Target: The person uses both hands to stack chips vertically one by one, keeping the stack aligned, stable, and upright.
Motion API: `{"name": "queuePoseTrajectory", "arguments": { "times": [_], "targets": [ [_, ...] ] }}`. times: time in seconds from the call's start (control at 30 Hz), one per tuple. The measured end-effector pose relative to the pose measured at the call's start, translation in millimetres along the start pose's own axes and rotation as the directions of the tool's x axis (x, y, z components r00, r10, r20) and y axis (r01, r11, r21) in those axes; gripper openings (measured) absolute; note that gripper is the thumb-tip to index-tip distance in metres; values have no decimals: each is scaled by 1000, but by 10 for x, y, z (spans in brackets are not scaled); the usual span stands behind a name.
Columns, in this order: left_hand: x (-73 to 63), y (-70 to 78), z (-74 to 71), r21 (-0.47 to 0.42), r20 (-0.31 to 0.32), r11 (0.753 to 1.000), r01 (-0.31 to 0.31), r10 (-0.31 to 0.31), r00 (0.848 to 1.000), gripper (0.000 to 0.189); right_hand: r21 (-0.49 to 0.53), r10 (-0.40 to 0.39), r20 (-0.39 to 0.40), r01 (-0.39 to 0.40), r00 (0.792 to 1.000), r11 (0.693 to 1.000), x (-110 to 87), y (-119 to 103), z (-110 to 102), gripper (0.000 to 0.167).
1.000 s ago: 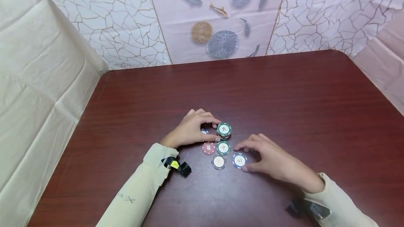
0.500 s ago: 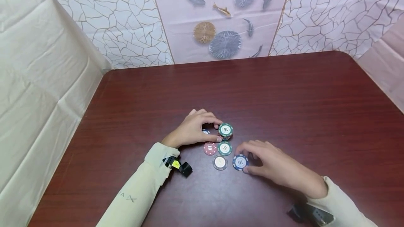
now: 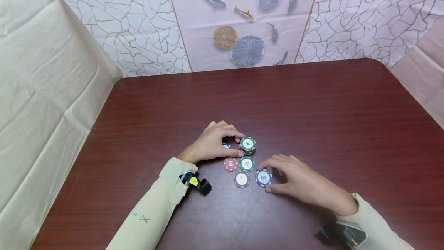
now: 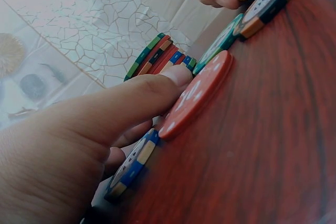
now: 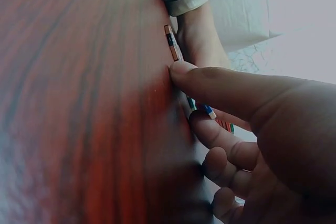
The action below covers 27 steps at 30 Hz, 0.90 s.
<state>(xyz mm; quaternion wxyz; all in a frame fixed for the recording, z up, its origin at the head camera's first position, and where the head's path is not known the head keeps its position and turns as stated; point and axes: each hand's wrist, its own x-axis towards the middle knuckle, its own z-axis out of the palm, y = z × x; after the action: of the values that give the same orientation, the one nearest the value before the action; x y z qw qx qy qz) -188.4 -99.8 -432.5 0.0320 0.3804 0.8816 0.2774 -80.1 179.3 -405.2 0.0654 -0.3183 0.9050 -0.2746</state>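
Observation:
My left hand (image 3: 216, 142) holds a short stack of poker chips (image 3: 248, 144) between thumb and index finger, a green chip on top. In the left wrist view the thumb rests against the stack's (image 4: 157, 56) lower side. My right hand (image 3: 295, 176) has thumb and index finger at opposite edges of a blue poker chip (image 3: 264, 178), pinching it. The right wrist view shows only that blue chip's edge (image 5: 210, 111) between the fingers. The right hand's other fingers are bent beside the index finger.
Flat on the brown table (image 3: 312, 115) lie a red chip (image 3: 230, 164), a green chip (image 3: 247, 164) and a grey-rimmed chip (image 3: 241, 179). Another blue chip (image 4: 134, 163) is partly under the left hand. Patterned cloth (image 3: 243, 18) hangs behind the table.
My right index finger has come in from wider apart to the blue chip's far edge. The left hand keeps its hold on the stack. The head view has shifted slightly.

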Motion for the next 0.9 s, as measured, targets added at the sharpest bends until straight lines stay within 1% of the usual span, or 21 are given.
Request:
{"name": "queuePoseTrajectory", "arguments": {
  "times": [0.13,0.2,0.3,0.37,0.47,0.6,0.73,0.9],
  "targets": [
    [-6,-1,-8,-6,0,1000,4,-4,1000,43,6,4,-18,-4,1000,1000,5,8,9,39],
    [-11,-3,-9,-9,3,1000,8,-8,1000,43,29,-3,-36,4,999,1000,12,22,24,38],
    [-13,-5,-2,-9,3,1000,10,-10,1000,43,110,-4,-74,12,997,994,23,50,52,37],
    [-6,-5,6,-11,1,1000,6,-6,1000,43,178,-6,-108,25,994,984,29,68,62,36],
    [4,-5,21,-7,3,1000,-3,3,1000,44,230,-4,-169,43,986,972,33,86,62,36],
    [14,-4,26,-3,3,1000,-12,12,1000,44,234,20,-223,33,975,972,50,82,28,39],
    [6,-4,12,-9,-3,1000,-5,5,1000,44,223,43,-238,11,970,975,104,61,-21,40],
    [-8,-3,0,-6,8,1000,7,-7,1000,44,192,31,-270,22,962,981,194,54,-66,41]
  ]
}}
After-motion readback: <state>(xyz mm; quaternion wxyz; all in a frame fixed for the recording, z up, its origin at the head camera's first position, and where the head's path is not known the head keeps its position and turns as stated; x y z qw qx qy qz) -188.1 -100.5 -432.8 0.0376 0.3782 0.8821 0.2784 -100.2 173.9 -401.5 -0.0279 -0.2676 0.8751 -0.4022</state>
